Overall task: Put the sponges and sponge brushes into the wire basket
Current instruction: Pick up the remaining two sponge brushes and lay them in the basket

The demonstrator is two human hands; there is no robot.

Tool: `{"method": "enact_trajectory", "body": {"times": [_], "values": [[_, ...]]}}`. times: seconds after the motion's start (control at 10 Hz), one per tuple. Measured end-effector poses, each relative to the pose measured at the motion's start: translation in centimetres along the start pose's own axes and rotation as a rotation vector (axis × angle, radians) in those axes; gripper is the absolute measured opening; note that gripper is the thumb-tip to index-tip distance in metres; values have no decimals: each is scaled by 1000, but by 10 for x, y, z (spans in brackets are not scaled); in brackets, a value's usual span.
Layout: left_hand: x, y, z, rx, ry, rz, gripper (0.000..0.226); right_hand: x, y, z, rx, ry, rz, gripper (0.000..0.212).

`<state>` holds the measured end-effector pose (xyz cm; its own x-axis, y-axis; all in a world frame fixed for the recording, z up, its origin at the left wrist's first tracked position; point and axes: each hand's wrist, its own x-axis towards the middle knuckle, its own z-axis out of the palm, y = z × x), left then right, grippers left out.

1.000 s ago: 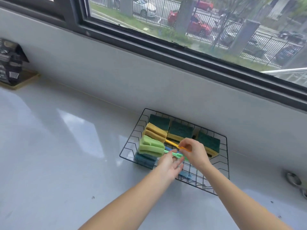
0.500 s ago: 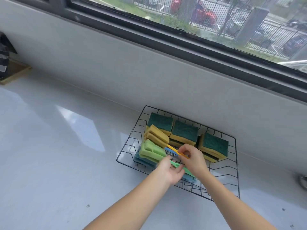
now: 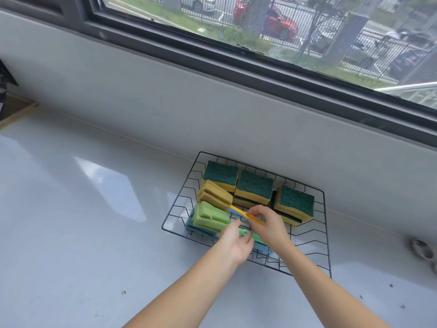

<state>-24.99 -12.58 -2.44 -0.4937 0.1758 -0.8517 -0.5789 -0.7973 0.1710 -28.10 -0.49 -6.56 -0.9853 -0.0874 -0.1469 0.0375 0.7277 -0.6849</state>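
Note:
A black wire basket [image 3: 324, 233] sits on the white counter against the wall. Along its back lie three stacks of yellow sponges with dark green tops [image 3: 254, 187]. On its left side lie a yellow sponge brush [image 3: 215, 195], a green sponge brush [image 3: 210, 217] and a blue sponge brush [image 3: 192, 227] underneath. My right hand [image 3: 267, 223] pinches the yellow brush's handle. My left hand [image 3: 234, 245] holds the green brush's handle just in front of it. Both hands are over the basket's middle.
A metal object [image 3: 422, 252] lies on the counter at the far right. A wooden board [image 3: 16, 112] with a dark item stands at the far left. The wall and window sill rise directly behind the basket.
Both hands stay on the brush handles inside the basket, shifting only slightly. The camera has tilted, so the basket sits a little lower and further right in view.

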Motion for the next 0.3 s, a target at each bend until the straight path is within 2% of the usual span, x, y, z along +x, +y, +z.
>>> {"method": "enact_trajectory", "body": {"times": [0.3], "values": [[-43, -15, -2, 138, -138, 93, 59, -39, -19, -20, -21, -2, -6, 26]]}}
